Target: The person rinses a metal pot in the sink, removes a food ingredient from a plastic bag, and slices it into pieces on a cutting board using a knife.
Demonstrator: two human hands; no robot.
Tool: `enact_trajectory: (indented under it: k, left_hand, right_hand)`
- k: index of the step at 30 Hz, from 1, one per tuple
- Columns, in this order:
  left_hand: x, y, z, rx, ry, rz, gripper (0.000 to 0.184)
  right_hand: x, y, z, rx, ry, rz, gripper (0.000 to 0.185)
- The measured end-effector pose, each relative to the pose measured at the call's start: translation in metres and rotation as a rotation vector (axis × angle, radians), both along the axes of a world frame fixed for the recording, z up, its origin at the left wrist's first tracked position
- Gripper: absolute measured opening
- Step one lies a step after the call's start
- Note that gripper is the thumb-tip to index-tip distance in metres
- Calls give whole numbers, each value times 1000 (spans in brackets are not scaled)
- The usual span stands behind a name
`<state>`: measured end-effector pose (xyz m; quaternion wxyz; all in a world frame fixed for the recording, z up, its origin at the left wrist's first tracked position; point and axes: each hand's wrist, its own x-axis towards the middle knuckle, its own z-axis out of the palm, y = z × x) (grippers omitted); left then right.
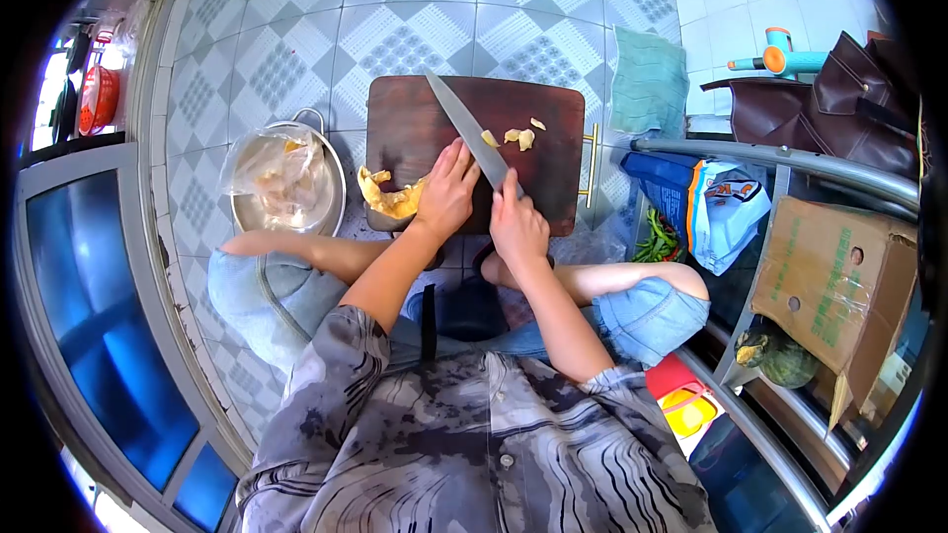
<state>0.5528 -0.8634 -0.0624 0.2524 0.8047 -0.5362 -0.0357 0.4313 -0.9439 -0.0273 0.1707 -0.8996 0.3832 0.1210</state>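
Observation:
A dark wooden cutting board (538,173) lies on the tiled floor in front of me. In my right hand (520,225) is the handle of a long-bladed kitchen knife (462,120), its blade slanting up and left across the board. My left hand (449,188), fingers pressed together, lies beside the blade and presses on a yellowish piece of food (390,197), perhaps poultry; its exact kind is unclear. That piece reaches out to the left from under the hand. Several small pale cut pieces (519,139) sit right of the blade.
Left of the board stands a metal basin (338,199) with a clear plastic bag (281,178) in it. At right are a teal cloth (647,79), a blue-and-white bag (726,207), green peppers (656,239), a metal rack (790,166), a cardboard box (829,276) and a dark green squash (785,355).

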Motion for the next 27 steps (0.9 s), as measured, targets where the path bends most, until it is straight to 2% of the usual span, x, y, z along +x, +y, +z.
enact_trajectory:
  k: [2, 6, 12, 15, 18, 20, 21, 24, 27]
  left_hand:
    - [-3, 0, -3, -7, 21, 5, 49]
    - [-3, -1, -2, -39, 24, 16, 46]
    - [-1, 0, -1, 37, -43, -19, 49]
    - [0, 0, -4, 21, -54, -11, 49]
    - [-3, 1, -4, -22, -25, -4, 43]
    - [-1, -1, -3, -27, 4, -9, 42]
    - [-2, -1, -5, -13, -6, 5, 48]
    - [-2, -1, -3, 20, -34, 0, 48]
    - [-2, 0, -6, -36, -31, 8, 50]
  right_hand:
    - [25, -6, -5, -22, -135, 22, 50]
    - [28, -9, 0, -22, -107, 39, 48]
    - [-32, 3, -7, -18, 24, -7, 53]
    - [-1, -5, -4, 11, 34, -9, 54]
    - [37, -13, -2, 30, -112, 40, 54]
    - [41, -12, 0, 79, -99, -27, 48]
    - [30, -11, -3, 60, -119, -33, 48]
    - [-6, -11, -1, 25, -73, 10, 49]
    - [-25, -17, -4, 156, -134, -93, 46]
